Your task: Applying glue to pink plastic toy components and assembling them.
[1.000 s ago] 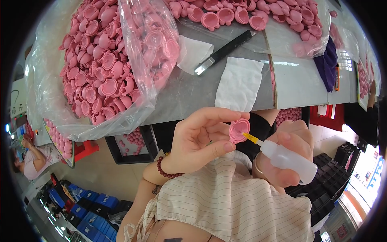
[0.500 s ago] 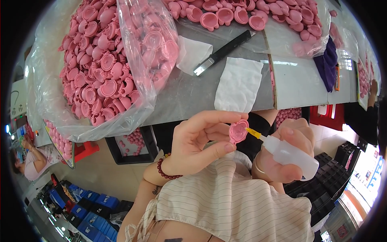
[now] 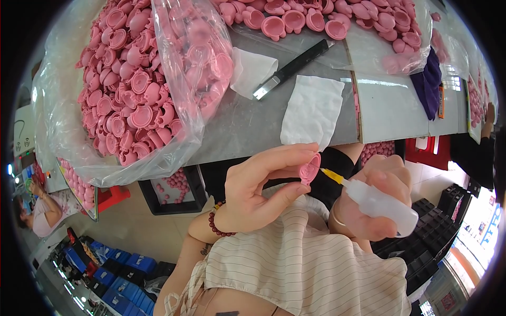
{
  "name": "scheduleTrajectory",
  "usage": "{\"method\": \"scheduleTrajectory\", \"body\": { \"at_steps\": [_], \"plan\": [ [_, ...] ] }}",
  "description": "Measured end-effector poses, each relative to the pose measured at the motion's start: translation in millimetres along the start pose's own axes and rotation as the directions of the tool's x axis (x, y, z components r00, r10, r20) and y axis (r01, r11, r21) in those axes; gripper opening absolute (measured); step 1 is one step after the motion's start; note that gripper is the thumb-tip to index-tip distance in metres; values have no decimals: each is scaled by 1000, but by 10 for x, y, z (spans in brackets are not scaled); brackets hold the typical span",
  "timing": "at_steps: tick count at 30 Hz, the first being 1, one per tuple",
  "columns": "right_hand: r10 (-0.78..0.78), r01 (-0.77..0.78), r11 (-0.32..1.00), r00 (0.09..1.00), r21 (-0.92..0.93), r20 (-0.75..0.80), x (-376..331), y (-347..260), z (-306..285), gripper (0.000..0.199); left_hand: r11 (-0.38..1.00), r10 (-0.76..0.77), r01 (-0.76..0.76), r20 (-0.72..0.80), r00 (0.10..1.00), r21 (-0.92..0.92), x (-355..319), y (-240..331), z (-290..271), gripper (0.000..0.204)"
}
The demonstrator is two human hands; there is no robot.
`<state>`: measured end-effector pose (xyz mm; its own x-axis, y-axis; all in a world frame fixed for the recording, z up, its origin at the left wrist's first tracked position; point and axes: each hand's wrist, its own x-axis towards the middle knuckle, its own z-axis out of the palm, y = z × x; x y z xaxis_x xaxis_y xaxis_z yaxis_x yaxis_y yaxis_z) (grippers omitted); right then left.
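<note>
A grey table fills the upper part of the view, and on its left end sits a big clear plastic bag stuffed with pink rubber caps. A second heap of the same pink caps lies in plastic along the far edge. Between them are a white cloth, a smaller folded white sheet and a black-handled knife (blade end toward the person).

Below the table edge, the left hand pinches one pink cap between thumb and fingertips, fingers closed on its rim, holding it up in front of the striped shirt. The right hand is wrapped tight around a small white squeeze bottle, whose yellow nozzle points at the cap and sits just beside it, perhaps touching.

Judging by the piles, this is one piece among very many: the cap in hand is being treated right now, and the bag looks nearly full, so most of the work appears left.
</note>
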<state>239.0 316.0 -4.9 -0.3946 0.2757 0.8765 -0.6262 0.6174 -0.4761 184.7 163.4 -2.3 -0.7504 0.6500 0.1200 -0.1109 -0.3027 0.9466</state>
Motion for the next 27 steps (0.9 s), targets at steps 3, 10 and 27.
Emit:
{"method": "scheduleTrajectory", "body": {
  "at_steps": [3,10,27],
  "plan": [
    [174,-141,967,974,215,-147,32,-47,-128,52,998,31,-31,-4,1000,47,5,-6,-25,34],
    [438,-543,760,834,-358,-335,277,406,-620,37,888,2,62,138,990,-455,57,-58,-138,33],
    [330,-93,778,902,-621,279,650,505,-116,25,857,-75,125,120,990,-499,-17,42,-222,42]
  ]
}}
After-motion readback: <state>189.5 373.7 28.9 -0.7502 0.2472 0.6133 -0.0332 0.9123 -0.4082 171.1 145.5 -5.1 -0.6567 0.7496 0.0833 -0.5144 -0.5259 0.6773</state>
